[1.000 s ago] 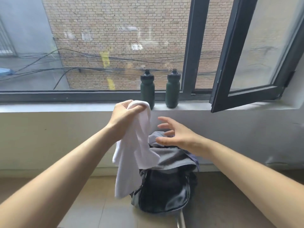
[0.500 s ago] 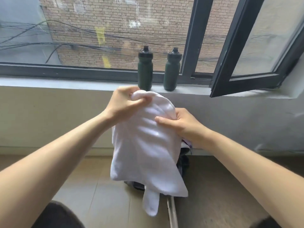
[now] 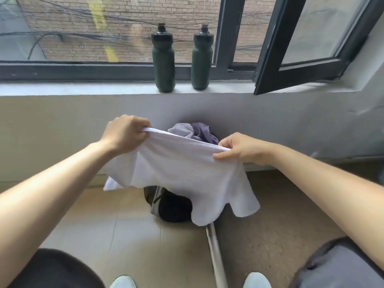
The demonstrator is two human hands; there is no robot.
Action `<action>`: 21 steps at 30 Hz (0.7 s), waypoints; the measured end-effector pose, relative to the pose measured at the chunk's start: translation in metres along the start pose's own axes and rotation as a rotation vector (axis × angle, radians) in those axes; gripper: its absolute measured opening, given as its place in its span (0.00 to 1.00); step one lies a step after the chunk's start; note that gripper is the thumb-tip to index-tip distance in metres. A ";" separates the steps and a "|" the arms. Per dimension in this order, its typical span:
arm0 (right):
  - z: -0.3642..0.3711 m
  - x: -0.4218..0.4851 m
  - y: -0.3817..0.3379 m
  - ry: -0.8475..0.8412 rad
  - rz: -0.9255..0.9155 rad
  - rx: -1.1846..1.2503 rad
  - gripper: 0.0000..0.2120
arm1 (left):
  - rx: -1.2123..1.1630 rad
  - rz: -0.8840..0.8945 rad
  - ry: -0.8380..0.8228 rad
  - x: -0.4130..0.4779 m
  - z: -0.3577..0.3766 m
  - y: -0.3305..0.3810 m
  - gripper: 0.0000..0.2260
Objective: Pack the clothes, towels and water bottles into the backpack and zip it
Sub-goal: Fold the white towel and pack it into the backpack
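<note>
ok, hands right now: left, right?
Left hand: closed, gripping the top edge of the white towel.
Right hand: closed, pinching the same towel edge.

The person's forearms are bare up to the wrists, and the left hand (image 3: 124, 134) and right hand (image 3: 241, 149) are bare as well. Nearer the camera than the backpack (image 3: 172, 208) and to its left, the left knee (image 3: 52, 269) is covered in dark, almost black fabric. To the backpack's right, the right knee (image 3: 340, 267) wears grey cloth with a darker seam along its upper edge. Whether both belong to one garment cannot be told. Between the knees, nearer than the backpack, the rounded toes of a pale left shoe (image 3: 122, 282) and a pale right shoe (image 3: 256, 279) show.
</note>
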State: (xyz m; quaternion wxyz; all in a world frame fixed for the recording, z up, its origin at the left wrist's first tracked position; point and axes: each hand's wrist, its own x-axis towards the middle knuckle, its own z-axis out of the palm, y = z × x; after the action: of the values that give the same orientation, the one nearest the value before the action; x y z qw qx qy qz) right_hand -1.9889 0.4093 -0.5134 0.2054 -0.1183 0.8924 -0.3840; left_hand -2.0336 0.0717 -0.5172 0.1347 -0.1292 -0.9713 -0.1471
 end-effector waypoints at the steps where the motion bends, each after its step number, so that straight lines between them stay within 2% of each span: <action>1: -0.003 0.001 0.004 0.030 0.008 -0.032 0.23 | 0.012 -0.021 -0.017 0.000 0.003 -0.007 0.08; 6: -0.016 0.000 0.024 0.181 0.090 -0.063 0.19 | -0.116 -0.164 -0.066 -0.001 0.015 -0.039 0.11; 13: -0.034 0.000 0.063 0.416 0.253 -0.088 0.17 | -0.210 -0.334 -0.061 -0.005 0.024 -0.073 0.06; 17: -0.045 -0.002 0.081 0.503 0.351 -0.037 0.23 | -0.532 -0.479 -0.033 -0.008 0.023 -0.083 0.12; 19: -0.047 -0.008 0.084 0.514 0.389 -0.026 0.26 | -0.767 -0.552 0.030 -0.006 0.021 -0.079 0.09; 21: -0.049 -0.014 0.086 0.526 0.420 -0.038 0.27 | -0.899 -0.624 0.117 -0.001 0.019 -0.077 0.08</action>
State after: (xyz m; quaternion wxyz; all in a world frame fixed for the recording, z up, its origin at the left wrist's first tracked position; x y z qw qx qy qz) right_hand -2.0037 0.5036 -0.5422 0.0406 0.1675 0.9268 -0.3338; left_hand -2.0593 0.0070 -0.5545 0.0700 0.1285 -0.7960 -0.5874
